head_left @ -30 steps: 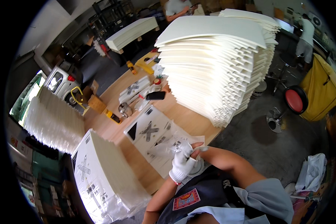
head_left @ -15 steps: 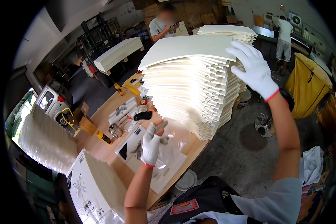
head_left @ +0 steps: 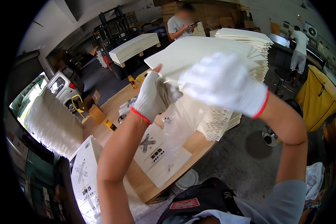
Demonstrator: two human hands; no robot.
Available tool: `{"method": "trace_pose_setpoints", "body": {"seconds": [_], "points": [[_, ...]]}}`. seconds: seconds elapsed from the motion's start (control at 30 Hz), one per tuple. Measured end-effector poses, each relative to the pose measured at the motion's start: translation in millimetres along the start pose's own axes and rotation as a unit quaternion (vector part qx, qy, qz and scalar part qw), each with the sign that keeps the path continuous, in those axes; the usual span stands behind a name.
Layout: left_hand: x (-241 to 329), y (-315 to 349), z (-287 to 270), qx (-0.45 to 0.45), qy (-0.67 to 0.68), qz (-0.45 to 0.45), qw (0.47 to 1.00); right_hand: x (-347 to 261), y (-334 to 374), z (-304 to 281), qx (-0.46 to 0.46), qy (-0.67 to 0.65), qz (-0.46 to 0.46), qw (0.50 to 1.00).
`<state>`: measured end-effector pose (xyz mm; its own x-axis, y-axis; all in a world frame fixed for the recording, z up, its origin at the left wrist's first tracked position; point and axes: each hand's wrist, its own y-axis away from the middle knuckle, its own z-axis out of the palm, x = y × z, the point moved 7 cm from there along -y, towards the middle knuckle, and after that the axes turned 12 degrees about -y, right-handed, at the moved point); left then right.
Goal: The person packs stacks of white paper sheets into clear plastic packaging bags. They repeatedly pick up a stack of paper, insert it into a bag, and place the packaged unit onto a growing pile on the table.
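Observation:
Gloved in white with a red cuff, my left hand [head_left: 153, 98] is closed on the upper part of a clear plastic bag [head_left: 179, 125], which hangs below it. My right hand [head_left: 222, 84], gloved likewise, is smeared by motion beside the left, and its fingers cannot be made out. Both are raised in front of a tall stack of cream-white paper sheets [head_left: 198, 47] on the wooden table [head_left: 203, 145]. Beneath the bag lies a white printed package [head_left: 156, 155] with a crossed-pencil drawing. The gloves hide part of the stack.
More printed packages [head_left: 82, 168] stand at the left, before a plastic-wrapped pile [head_left: 50, 119]. Small bottles [head_left: 110, 125] and a cardboard box [head_left: 97, 113] are nearby. One person [head_left: 178, 28] stands behind the stack, another [head_left: 298, 46] far right. A stool [head_left: 268, 136] and yellow sack [head_left: 319, 100] stand right.
My left hand has risen from above the package toward the stack, with the plastic bag. My right hand has moved left from the stack's right edge to beside it. The view has shifted slightly.

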<state>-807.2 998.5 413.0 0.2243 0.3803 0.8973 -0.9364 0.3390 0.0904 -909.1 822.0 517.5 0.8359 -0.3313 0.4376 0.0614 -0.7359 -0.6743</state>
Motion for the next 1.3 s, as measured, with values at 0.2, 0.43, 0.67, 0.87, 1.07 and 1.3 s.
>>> {"method": "trace_pose_setpoints", "body": {"seconds": [0.2, 0.43, 0.67, 0.87, 1.07, 1.3], "points": [[49.8, 72.9, -49.0, 0.196, -0.244, -0.047, 0.949, 41.9, 26.7, -25.3, -0.109, -0.021, 0.373, 0.921], [91.1, 117.3, -101.3, 0.132, -0.501, 0.016, 0.855, 37.8, 67.2, 122.2, 0.098, -0.667, 0.382, 0.633], [23.9, 99.6, -43.0, 0.152, -0.73, -0.023, 0.666, -29.1, 37.8, 172.1, 0.043, -0.615, 0.432, 0.659], [-54.3, 89.4, -36.6, 0.119, -0.771, -0.022, 0.625, -47.6, 83.0, 223.2, 0.075, -0.548, 0.426, 0.716], [-99.8, 112.4, -190.5, 0.313, -0.172, 0.096, 0.929, -56.6, 112.4, 204.4, -0.017, -0.356, 0.342, 0.87], [-77.8, 159.5, -196.1, 0.26, -0.255, 0.128, 0.922, -103.9, 124.5, 226.6, -0.275, -0.232, 0.132, 0.924]]}}
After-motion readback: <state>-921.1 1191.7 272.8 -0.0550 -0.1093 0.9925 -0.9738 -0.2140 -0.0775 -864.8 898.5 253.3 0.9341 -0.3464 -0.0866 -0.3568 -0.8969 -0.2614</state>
